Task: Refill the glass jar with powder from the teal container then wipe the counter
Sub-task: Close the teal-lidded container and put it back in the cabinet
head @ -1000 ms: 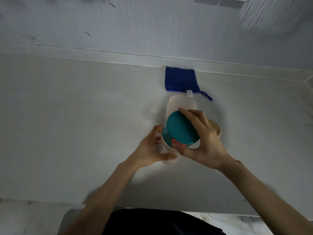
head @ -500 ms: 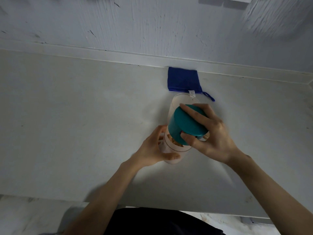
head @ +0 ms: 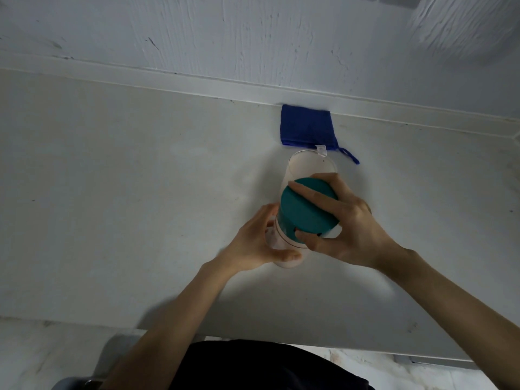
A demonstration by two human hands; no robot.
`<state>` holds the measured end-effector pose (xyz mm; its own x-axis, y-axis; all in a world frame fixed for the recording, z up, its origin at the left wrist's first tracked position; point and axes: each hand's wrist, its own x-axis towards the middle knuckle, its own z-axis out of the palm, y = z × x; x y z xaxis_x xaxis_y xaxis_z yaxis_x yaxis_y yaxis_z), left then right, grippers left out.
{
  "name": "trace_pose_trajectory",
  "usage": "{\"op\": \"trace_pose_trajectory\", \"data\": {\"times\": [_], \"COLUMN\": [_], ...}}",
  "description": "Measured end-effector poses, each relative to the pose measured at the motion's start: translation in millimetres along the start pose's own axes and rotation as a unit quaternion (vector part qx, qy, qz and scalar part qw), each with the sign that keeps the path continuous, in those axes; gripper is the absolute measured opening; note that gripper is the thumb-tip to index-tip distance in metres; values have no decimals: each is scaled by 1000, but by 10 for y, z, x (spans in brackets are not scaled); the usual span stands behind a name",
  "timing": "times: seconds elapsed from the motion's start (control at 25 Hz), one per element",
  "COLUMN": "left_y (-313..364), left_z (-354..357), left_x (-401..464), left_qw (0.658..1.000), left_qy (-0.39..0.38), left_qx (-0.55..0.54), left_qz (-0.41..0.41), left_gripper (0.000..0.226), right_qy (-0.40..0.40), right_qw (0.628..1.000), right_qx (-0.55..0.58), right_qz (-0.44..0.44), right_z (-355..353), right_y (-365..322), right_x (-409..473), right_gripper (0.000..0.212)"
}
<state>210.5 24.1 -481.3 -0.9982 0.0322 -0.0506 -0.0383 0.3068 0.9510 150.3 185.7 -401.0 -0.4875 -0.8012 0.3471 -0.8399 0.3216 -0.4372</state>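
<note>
Right hand [head: 347, 229] grips the teal container [head: 305, 209] — index finger laid straight across its flat upturned base, thumb curled against the lower side wall. Container is tipped over, its mouth pointing down and left into the glass jar [head: 308, 171]; the mouth itself is hidden by the container body, so no pour is visible.

Left hand [head: 254, 243] wraps the jar's near lower wall, thumb across the front, fingers curled round the left side. Jar stands on the desk [head: 140, 192], leaning slightly away in this view; its rim shows clear beyond the container. A pale pinkish tint shows through the glass near the base — fill level cannot be told.

Just beyond the jar, a folded blue cloth [head: 308, 125] lies flat on the desk against the back ledge of the white wall [head: 253, 38], white tag and loop at its near edge. Dark clothing [head: 267, 367] at the bottom of the frame.
</note>
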Motion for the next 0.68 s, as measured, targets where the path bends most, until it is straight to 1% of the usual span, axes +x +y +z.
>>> {"op": "trace_pose_trajectory", "data": {"times": [0.12, 0.2, 0.36, 0.44, 0.56, 0.68], "left_y": [6, -5, -32, -29, -37, -73], "left_z": [-8, -7, 3, -2, -17, 5], "left_x": [19, 31, 25, 55, 85, 90], "left_qw": [1000, 999, 998, 998, 998, 997], "left_qy": [-7, -11, -3, -12, -50, -58], "left_qx": [28, 48, 57, 41, -32, -38], "left_qz": [10, 18, 36, 45, 37, 36], "left_gripper": [72, 66, 62, 65, 75, 78], "right_qy": [-18, -28, 5, 20, 24, 36], "right_qw": [1000, 998, 1000, 999, 999, 998], "right_qx": [23, 47, -15, -5, 4, 5], "right_qz": [6, 14, 13, 28, 33, 41], "right_z": [-3, -23, 98, 172, 216, 232], "right_y": [22, 57, 67, 74, 99, 107], "right_x": [8, 14, -41, -76, -80, -74], "right_gripper": [60, 59, 59, 59, 60, 60]}}
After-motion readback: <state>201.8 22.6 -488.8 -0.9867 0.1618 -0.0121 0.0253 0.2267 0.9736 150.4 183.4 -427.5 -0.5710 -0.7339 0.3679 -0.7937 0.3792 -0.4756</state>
